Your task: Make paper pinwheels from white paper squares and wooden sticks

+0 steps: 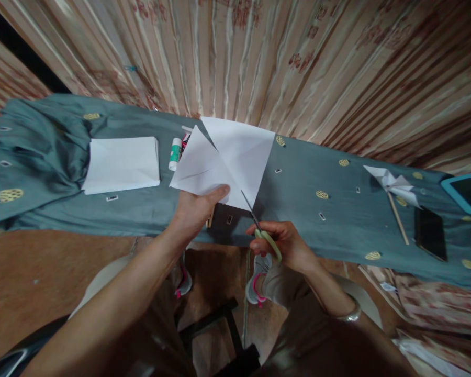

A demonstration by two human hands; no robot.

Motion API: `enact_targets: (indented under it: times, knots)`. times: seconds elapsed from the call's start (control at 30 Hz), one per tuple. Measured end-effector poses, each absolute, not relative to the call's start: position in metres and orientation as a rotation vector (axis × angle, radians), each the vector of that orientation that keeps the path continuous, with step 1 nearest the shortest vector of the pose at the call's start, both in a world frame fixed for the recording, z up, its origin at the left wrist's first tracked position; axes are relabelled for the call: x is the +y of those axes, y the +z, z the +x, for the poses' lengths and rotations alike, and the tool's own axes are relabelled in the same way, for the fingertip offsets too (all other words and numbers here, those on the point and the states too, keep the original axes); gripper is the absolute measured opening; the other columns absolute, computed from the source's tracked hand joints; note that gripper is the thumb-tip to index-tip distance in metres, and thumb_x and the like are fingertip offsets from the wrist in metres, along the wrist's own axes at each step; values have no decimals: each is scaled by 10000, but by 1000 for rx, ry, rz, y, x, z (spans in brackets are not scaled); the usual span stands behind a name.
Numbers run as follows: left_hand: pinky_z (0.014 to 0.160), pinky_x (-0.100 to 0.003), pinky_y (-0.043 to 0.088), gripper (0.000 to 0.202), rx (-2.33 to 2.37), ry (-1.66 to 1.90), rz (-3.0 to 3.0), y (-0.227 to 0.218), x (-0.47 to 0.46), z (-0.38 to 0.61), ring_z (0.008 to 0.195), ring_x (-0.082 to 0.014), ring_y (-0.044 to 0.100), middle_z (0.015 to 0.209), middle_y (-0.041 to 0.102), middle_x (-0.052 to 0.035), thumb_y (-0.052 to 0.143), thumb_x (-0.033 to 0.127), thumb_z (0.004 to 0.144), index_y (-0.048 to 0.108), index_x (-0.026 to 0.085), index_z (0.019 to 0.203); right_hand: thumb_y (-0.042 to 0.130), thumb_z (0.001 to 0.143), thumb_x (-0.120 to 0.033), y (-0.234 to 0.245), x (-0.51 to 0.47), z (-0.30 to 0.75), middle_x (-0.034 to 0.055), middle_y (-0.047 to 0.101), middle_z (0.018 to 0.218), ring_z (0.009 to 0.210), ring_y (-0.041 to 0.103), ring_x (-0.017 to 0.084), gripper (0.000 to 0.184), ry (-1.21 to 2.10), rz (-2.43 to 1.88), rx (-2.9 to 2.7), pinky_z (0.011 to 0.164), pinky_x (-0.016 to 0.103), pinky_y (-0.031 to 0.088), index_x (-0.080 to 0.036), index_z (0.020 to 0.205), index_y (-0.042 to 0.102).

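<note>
A square white sheet of paper (pixel 243 149) with crease lines is held up over the table by my left hand (pixel 200 209), its thumb on top and its fingers underneath. A slit runs in from the sheet's upper left edge. My right hand (pixel 282 242) has its fingers in the light green handles of a pair of scissors (pixel 269 242). The blades point up and left, at the sheet's lower right edge; whether they are fully closed is hard to make out. Beneath the sheet, a wooden stick (pixel 210 217) partly shows.
On the green tablecloth (pixel 306 167) lie a stack of white paper (pixel 121 165) and a glue stick (pixel 175 154) to the left. A paper pinwheel (pixel 392 183) on a stick, a black phone (pixel 430 234) and a blue-framed device (pixel 465 192) are at the right. A curtain (pixel 235 63) hangs behind.
</note>
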State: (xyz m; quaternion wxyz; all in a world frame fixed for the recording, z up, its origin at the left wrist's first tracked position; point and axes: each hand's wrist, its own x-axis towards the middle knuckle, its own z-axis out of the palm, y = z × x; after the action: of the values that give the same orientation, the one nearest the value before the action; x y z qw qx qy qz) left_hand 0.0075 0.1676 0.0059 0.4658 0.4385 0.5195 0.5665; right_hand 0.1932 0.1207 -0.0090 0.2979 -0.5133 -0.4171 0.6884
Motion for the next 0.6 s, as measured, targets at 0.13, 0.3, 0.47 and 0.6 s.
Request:
enact_targets:
  times: [0.13, 0.3, 0.47, 0.6]
  knots:
    - [899, -404, 517, 420, 1257, 1396, 1064, 3, 168, 8, 933, -259, 676, 896, 742, -54, 726, 237, 636, 650, 192, 1047, 909, 440, -373, -9, 121, 193, -62, 589, 479, 411, 484, 58, 407, 1841, -1384, -1106, 423, 194, 414, -159, 711, 694]
    - [932, -428, 500, 375, 1222, 1392, 1058, 1, 167, 11, 941, -266, 677, 861, 746, -49, 732, 238, 630, 669, 206, 999, 890, 479, -419, -10, 121, 194, -72, 540, 461, 431, 471, 61, 406, 1827, -1378, -1143, 422, 193, 367, -162, 735, 707]
    - [959, -438, 480, 381, 1224, 1391, 1064, -4, 166, 12, 1008, -278, 653, 910, 746, -65, 754, 260, 633, 670, 212, 1002, 893, 483, -413, -11, 121, 194, -65, 555, 477, 444, 478, 66, 414, 1799, -1369, -1160, 435, 200, 368, -163, 754, 704]
    - [956, -449, 477, 420, 1226, 1388, 1082, -7, 166, 11, 1013, -283, 647, 956, 742, -82, 761, 268, 632, 661, 195, 1034, 898, 474, -391, -10, 121, 194, -71, 547, 465, 448, 480, 69, 414, 1798, -1380, -1132, 443, 205, 376, -164, 755, 696]
